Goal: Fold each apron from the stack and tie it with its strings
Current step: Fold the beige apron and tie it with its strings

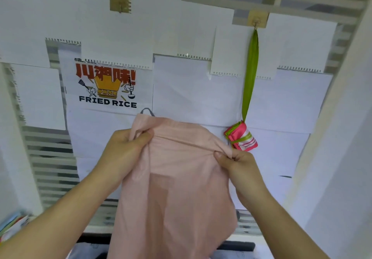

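Note:
A pale pink apron (177, 188) hangs in front of me, held up by its top edge. My left hand (126, 150) grips the upper left corner, fingers curled round bunched cloth. My right hand (235, 164) pinches the upper right edge. A grey loop of string (148, 110) sticks up behind the top of the apron. The lower part of the apron drops out of view at the bottom. A folded pink and green apron bundle (242, 137), tied with its strings, hangs on the wall to the right by a green strap (250, 73) from a hook (256, 24).
The wall ahead is covered with white paper sheets (191, 89) and a FRIED RICE poster (107, 86). A second hook (120, 7) sits at the upper left. A white wall (342, 138) closes the right side. Coloured items (14, 224) lie at the lower left.

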